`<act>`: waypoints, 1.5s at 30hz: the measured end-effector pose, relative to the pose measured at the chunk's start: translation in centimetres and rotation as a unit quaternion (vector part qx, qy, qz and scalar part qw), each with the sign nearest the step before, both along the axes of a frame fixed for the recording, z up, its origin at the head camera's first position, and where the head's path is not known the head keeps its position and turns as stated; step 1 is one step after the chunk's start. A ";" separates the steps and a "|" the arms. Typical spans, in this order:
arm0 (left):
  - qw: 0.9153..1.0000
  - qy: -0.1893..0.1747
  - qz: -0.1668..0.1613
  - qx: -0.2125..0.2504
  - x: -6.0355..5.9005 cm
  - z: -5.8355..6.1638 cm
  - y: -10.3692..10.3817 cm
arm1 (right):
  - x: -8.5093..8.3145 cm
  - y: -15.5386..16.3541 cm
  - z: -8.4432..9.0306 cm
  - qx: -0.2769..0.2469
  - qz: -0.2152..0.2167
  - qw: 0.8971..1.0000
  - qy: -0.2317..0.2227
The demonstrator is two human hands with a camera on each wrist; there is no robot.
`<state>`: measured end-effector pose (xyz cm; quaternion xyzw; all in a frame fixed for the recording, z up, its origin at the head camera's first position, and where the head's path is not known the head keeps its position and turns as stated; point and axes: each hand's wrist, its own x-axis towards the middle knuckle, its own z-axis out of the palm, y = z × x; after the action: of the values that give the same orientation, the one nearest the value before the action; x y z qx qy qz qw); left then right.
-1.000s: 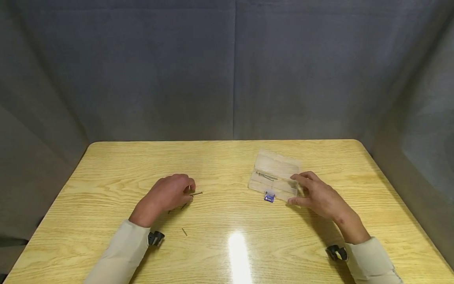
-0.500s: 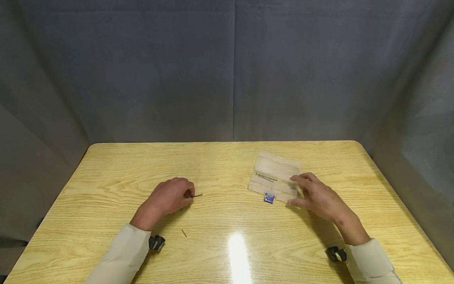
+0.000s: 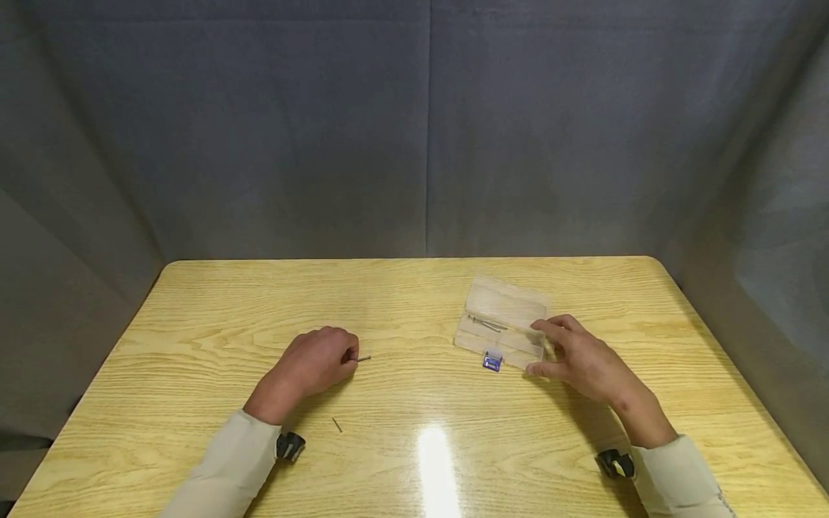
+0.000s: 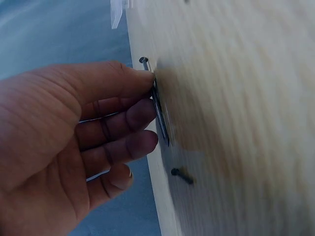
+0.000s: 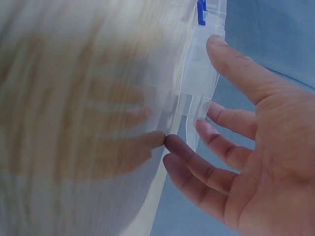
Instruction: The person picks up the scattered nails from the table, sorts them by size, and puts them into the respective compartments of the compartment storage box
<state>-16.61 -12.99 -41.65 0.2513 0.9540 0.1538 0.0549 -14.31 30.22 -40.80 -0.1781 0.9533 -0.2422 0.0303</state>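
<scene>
Between thumb and fingertips, my left hand (image 3: pixel 314 361) pinches a steel nail (image 4: pixel 160 115) close over the table. Its flat head and pointed tip stick out on either side of the thumb in the left wrist view. A shorter loose nail (image 3: pixel 337 424) lies nearer the front; a small nail (image 4: pixel 182 176) also shows in the left wrist view. My right hand (image 3: pixel 586 360) holds the right end of a clear plastic box (image 3: pixel 501 349), thumb at its front corner and fingers toward the back. The box's lid (image 3: pixel 508 296) is open, and several nails (image 3: pixel 486 324) lie inside.
A blue latch (image 3: pixel 492 360) sticks out from the box's front edge. The wood-grain table (image 3: pixel 401 302) has dark cloth (image 3: pixel 414 129) behind it and at both sides. Bright glare (image 3: pixel 437 460) marks the front middle.
My left hand has shifted slightly right and nearer the front, closing its fingertips on the nail. Dark nails seen under that hand earlier no longer show. The right hand and box stay put.
</scene>
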 end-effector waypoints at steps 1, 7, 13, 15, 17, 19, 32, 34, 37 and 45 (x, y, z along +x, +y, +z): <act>1.000 0.004 0.000 -0.004 0.0 0.0 0.1 | 0.0 0.0 0.0 0.000 0.000 1.000 0.000; 0.999 0.032 -0.005 -0.027 0.2 -0.1 0.6 | 0.0 0.0 -0.1 -0.001 0.002 1.000 0.003; 0.998 0.054 -0.017 -0.039 0.3 -0.3 0.8 | 0.0 0.0 -0.1 0.000 0.008 1.000 0.008; 0.997 0.062 -0.020 -0.038 0.4 -0.3 0.8 | 0.0 0.0 -0.1 0.001 0.009 1.000 0.009; 0.997 0.068 -0.021 -0.036 0.4 -0.3 0.8 | 0.0 0.0 -0.1 0.001 0.009 1.000 0.010; 0.997 0.070 -0.022 -0.034 0.3 -0.3 0.8 | 0.0 0.0 -0.1 0.001 0.009 1.000 0.011; 0.995 0.090 -0.031 -0.033 0.1 0.1 0.9 | 0.0 0.0 0.0 0.005 0.009 1.000 0.014; 0.995 0.095 -0.034 -0.023 0.0 0.3 0.9 | 0.0 0.0 0.0 0.004 0.008 1.000 0.013; 0.994 0.098 -0.042 -0.012 0.0 0.5 1.1 | 0.0 -0.1 0.0 0.002 0.007 1.000 0.012; 0.993 0.104 -0.056 0.015 -0.2 1.0 2.3 | 0.1 -0.1 0.0 0.002 0.007 1.000 0.011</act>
<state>-16.79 -10.72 -40.60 0.3198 0.9366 0.1377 -0.0402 -14.23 30.11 -40.81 -0.1876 0.9527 -0.2381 0.0217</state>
